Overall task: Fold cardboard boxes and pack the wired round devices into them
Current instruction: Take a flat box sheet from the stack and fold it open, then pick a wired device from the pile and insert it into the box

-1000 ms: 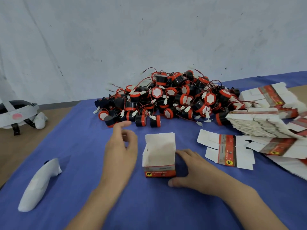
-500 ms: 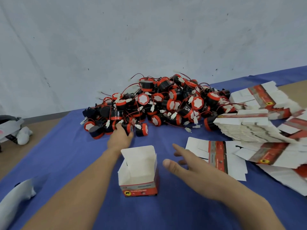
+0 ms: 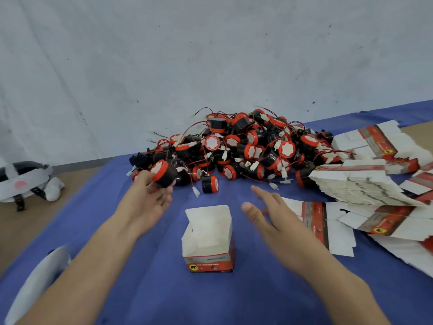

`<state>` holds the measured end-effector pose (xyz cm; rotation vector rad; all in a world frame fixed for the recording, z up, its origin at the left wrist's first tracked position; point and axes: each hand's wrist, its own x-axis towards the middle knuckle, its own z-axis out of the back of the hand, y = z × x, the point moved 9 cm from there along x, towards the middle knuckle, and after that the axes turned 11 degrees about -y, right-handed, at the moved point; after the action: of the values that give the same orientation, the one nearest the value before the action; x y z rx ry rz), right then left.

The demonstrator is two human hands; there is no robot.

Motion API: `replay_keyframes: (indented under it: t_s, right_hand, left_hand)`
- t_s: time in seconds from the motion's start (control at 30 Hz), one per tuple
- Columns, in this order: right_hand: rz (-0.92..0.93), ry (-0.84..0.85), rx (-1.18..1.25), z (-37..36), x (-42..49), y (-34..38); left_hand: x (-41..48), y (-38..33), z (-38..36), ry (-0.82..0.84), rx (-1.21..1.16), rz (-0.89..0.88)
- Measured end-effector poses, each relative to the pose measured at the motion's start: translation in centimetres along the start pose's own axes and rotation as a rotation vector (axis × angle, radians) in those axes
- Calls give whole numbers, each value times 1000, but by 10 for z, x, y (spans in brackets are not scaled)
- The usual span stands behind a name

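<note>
Box (image 3: pixel 208 240), white inside with a red printed band, stands open-topped on the blue cloth (image 3: pixel 140 289). Right hand (image 3: pixel 269 214), at its 2 o'clock, hovers with straight fingers. Left hand (image 3: pixel 150 198), at 11 o'clock, grips a black, red-rimmed device (image 3: pixel 164 173). Pile (image 3: pixel 246 146) lies at 12 o'clock.

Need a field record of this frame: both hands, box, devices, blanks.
left hand: grips one round device at the near left edge of the pile
right hand: open, holds nothing, to the right of the box
box: upright on the blue cloth, top flaps open, no device visible inside
device pile: behind the box, wires tangled
flat blanks: stacked at right, unfolded
</note>
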<state>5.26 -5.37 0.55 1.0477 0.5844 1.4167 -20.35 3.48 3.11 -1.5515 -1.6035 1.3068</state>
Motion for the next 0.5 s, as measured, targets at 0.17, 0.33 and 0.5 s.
replay_keyframes:
  t_s: [0.17,0.33,0.5]
  right_hand:
    - [175,-109,53,1,-10,37]
    - [306,-171,19,-8,-24,62]
    - [426,-114,-121,-36,-39,80]
  left_hand:
    - [-54,10,28,13,9,-95]
    - [-78,31,39,-58,-63,-145]
    - [-94,31,18,57,42,-269]
